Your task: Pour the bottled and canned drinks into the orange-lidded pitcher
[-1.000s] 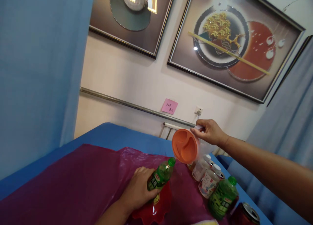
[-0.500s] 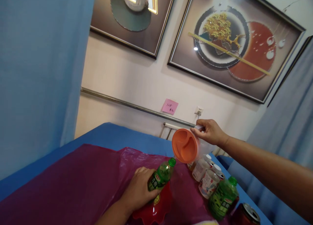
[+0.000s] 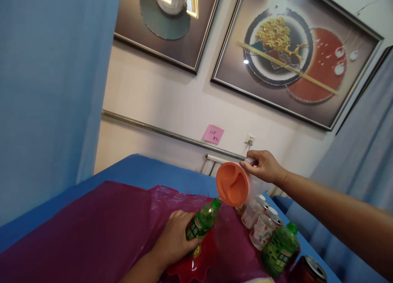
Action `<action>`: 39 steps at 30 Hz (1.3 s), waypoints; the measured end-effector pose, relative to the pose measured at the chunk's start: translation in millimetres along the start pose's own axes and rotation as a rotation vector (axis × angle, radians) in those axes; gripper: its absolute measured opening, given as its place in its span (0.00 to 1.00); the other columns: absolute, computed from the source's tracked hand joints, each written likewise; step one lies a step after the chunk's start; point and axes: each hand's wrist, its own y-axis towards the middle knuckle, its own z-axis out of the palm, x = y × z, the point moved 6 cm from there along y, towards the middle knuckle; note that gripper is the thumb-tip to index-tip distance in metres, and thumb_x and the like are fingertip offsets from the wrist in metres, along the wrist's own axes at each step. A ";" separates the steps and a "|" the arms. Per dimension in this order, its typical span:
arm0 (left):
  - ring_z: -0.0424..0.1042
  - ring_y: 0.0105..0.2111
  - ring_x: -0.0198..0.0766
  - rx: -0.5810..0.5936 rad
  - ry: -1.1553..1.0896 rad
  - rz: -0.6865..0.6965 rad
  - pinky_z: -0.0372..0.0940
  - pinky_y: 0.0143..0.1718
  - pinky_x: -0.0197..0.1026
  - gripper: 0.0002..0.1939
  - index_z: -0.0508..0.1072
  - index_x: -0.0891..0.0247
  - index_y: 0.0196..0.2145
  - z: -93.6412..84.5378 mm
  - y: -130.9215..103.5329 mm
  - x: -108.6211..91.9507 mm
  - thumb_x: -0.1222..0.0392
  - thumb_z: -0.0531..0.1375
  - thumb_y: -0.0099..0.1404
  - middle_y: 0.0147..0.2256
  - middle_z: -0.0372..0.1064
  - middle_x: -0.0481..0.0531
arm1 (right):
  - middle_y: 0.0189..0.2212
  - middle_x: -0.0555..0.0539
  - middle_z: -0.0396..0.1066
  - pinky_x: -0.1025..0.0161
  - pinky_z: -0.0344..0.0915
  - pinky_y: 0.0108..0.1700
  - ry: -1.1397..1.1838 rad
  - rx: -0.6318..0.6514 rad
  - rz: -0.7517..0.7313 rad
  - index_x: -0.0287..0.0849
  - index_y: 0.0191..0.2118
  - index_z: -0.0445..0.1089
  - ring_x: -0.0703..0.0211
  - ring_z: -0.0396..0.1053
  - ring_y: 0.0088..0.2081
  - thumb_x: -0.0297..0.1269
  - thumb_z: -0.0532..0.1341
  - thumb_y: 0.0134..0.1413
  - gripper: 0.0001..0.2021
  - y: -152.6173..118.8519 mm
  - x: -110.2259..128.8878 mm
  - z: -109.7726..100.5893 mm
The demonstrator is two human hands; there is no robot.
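Observation:
My left hand (image 3: 176,236) is wrapped round a small green plastic bottle (image 3: 202,219), which leans up and to the right. Under that bottle lies a red scalloped dish (image 3: 202,256) with a yellow smiley on it. My right hand (image 3: 264,166) grips the handle of a clear pitcher with an orange lid (image 3: 232,184). The pitcher is tipped to the left, its lid facing me and its lower edge just above the bottle's green mouth. I cannot make out whether liquid runs between them.
Right of my left hand stand a second green bottle (image 3: 281,250), several clear bottles with white caps (image 3: 263,229) and a dark can (image 3: 308,270). A magenta plastic sheet (image 3: 92,229) covers the blue bed (image 3: 147,168). Along the wall runs a metal rail (image 3: 159,131).
Hardly anything differs. Both hands, the bottle and the tipped pitcher hold almost the same positions.

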 end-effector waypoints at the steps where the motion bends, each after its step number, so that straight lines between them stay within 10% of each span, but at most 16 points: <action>1: 0.68 0.42 0.47 -0.003 0.000 -0.003 0.55 0.45 0.45 0.14 0.75 0.58 0.39 0.0 -0.1 0.3 0.54 0.67 0.55 0.38 0.75 0.51 | 0.16 0.54 0.54 0.65 0.49 0.25 -0.001 0.002 0.001 0.47 0.20 0.52 0.65 0.52 0.21 0.53 0.59 0.52 0.21 0.0 -0.1 0.2; 39: 0.69 0.41 0.46 -0.011 -0.008 0.011 0.55 0.45 0.45 0.13 0.75 0.58 0.38 3.4 -0.5 0.8 0.54 0.67 0.54 0.38 0.74 0.50 | 0.15 0.55 0.54 0.65 0.48 0.24 -0.025 -0.011 -0.027 0.46 0.20 0.51 0.66 0.52 0.20 0.52 0.60 0.52 0.22 0.6 1.0 -0.2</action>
